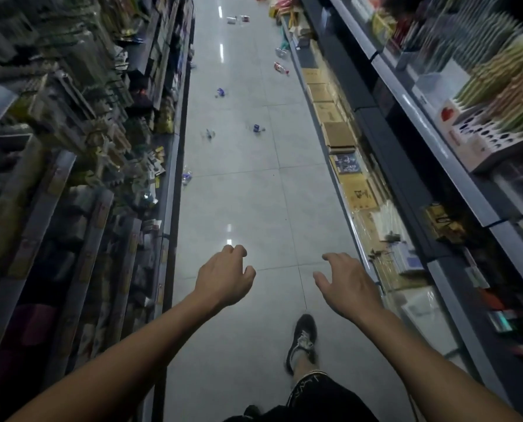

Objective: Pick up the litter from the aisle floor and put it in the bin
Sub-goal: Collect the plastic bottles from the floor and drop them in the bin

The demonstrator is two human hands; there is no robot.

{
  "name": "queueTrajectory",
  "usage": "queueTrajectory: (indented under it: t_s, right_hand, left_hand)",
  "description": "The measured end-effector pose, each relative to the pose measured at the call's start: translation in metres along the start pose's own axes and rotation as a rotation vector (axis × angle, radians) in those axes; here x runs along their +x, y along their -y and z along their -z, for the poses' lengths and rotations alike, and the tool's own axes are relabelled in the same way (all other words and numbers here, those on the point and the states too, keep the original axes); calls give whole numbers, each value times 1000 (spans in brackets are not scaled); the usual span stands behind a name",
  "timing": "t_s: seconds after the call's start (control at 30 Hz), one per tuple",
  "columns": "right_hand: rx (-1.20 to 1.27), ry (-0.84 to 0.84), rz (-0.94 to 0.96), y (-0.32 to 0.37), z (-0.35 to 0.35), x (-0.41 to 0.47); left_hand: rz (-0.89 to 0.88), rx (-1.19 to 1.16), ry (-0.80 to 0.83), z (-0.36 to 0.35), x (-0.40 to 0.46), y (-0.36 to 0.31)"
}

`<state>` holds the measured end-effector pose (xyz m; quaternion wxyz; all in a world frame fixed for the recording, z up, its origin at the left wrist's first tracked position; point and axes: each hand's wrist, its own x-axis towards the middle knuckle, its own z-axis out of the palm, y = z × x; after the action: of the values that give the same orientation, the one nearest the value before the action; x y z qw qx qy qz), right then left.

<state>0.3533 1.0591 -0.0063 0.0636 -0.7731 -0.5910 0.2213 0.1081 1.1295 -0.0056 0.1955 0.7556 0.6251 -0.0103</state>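
Lying scattered down the grey tiled aisle floor [254, 190], well ahead of both hands: a clear crumpled wrapper with blue print [186, 177] tight against the foot of the left shelving [71, 178]; two small blue-and-clear scraps side by side further on, one left of centre [209, 134], one near centre [257, 128]; another blue scrap [220, 92] beyond those; a red-and-white packet [281, 68] and a pale green-tipped piece [282, 50] close to the right shelf base; two more packets [237, 19] far up the aisle. Too small and blurred to name more exactly. No bin in view.

Narrow open strip of floor running straight ahead, hemmed by the dark edge of the left shelving and by the right shelving [436, 147], with flat brown boxes [336, 135] lined along its lowest tier. Floor between the hands and the nearest wrapper bare, glare spots only.

Left hand [223, 278] out in front, palm down, fingers loosely curled, gripping nothing. Right hand [345, 284] level with it and apart from it, fingers spread and slightly bent, likewise empty. Below the right forearm, a dark sneaker [303, 339] planted on the tiles and the hem of black shorts [315, 394].
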Motion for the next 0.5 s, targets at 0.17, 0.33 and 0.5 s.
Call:
queueTrajectory:
  t_s: [0.17,0.33,0.5]
  right_hand:
    - [26,-1,34,-22,31,82]
    - [20,55,85,-32,53,156]
    - [12,73,147,-22,73,238]
  left_hand:
    - [31,25,-20,14,80,-33]
    - [85,55,-30,27,140,-50]
    - [165,34,-50,43,192,-50]
